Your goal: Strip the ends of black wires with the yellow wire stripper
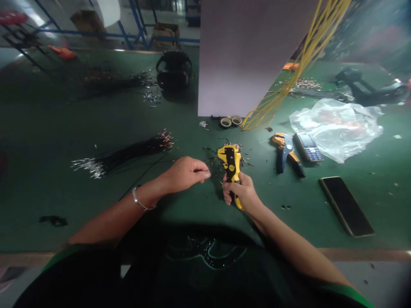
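My left hand (188, 174) is closed in a pinch, and a thin dark wire end shows at its fingertips. A thin black wire (146, 172) also runs along the table behind that wrist; whether it is the same one I cannot tell. My right hand (243, 192) is wrapped round the handles of a yellow and black wire stripper (230, 159), its head pointing away from me. The pinched fingers are just left of the stripper, apart from it. Small dark wire scraps (247, 159) lie around the stripper's head. Farther left lies a bundle of black wires (131, 152) with bare copper ends.
To the right lie an orange and blue wire stripper (284, 153), a keypad phone (308, 146), a smartphone (346, 206) and a clear plastic bag (340, 128). Beyond my hands are tape rolls (226, 123), yellow wires (282, 96) and a tall pale panel (237, 60).
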`<state>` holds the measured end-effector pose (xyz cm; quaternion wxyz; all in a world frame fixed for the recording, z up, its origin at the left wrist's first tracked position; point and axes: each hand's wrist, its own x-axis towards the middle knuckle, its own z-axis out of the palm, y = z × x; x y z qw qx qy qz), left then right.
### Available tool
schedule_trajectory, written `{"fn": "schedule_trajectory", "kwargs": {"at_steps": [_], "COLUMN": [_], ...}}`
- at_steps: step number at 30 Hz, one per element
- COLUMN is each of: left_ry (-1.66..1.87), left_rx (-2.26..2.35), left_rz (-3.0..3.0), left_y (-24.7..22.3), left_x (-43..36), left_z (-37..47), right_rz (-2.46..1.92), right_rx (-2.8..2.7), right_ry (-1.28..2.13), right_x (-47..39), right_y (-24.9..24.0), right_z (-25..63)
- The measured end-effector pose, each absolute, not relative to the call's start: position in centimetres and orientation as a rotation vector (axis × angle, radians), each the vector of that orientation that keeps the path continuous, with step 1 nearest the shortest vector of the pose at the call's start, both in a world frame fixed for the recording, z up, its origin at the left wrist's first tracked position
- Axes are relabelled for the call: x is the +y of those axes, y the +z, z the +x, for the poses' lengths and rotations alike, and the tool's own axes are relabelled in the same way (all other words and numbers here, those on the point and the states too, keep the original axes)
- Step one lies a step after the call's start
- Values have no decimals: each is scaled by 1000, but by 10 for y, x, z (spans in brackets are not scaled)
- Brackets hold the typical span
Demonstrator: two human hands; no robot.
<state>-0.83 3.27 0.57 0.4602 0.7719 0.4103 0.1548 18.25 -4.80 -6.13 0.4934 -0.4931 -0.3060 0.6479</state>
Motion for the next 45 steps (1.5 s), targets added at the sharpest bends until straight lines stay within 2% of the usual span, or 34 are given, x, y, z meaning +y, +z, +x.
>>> {"fn": "schedule_trajectory", "kwargs": {"at_steps": [3,14,30,40,45], "left_ry": [308,472,497,604,589], "left_rx": [1036,1113,1140,1187,1185], "left_rz": [1898,1821,962,895,1060], "left_y": [4,-5,2,-21,-21], "left_x": [30,15,5,5,-11], "left_z": [-5,5,10,-3,-3], "right_rz": [-1166,-1215,-1136,-1107,-1140], "right_rx": [-730,-888,-937,-924,-965], "right_ry": [1579,1550,1590,1667,1650], "right_x": [-47,-51,-48,-47,-48], "right_y": [-62,-61,-71,-78,-77], "right_z": [183,180,185,187,186]}}
